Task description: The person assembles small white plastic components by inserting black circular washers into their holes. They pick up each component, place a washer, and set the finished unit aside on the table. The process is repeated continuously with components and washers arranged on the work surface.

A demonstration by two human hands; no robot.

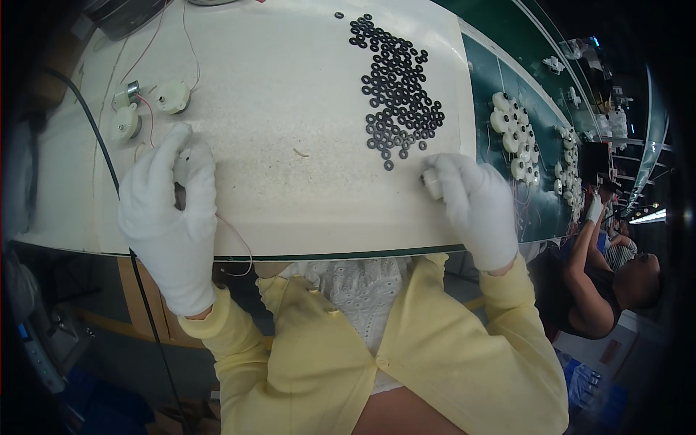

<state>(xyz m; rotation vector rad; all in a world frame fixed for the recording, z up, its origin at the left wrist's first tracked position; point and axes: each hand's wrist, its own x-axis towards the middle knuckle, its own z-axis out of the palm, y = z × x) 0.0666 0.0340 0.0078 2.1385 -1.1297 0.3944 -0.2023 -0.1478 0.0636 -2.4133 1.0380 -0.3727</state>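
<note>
My left hand (pixel 170 214), in a white glove, is curled closed around a small wired motor mostly hidden by the fingers. A thin red and white wire (pixel 235 235) trails from that hand over the table's near edge. My right hand (pixel 478 206), also gloved, is closed on a small white block-like piece (pixel 433 183); its exact kind is hard to make out. Just beyond the right hand lies a spread of black rubber rings (pixel 399 87). Several white-capped motors (pixel 172 97) with wires sit beyond my left hand.
The pale work table (pixel 290 196) ends close to my body. To the right, a green surface (pixel 482 80) carries rows of white motors (pixel 512 134) with black rings. A black cable (pixel 94 123) crosses at the left. A co-worker (pixel 605 290) sits at the far right.
</note>
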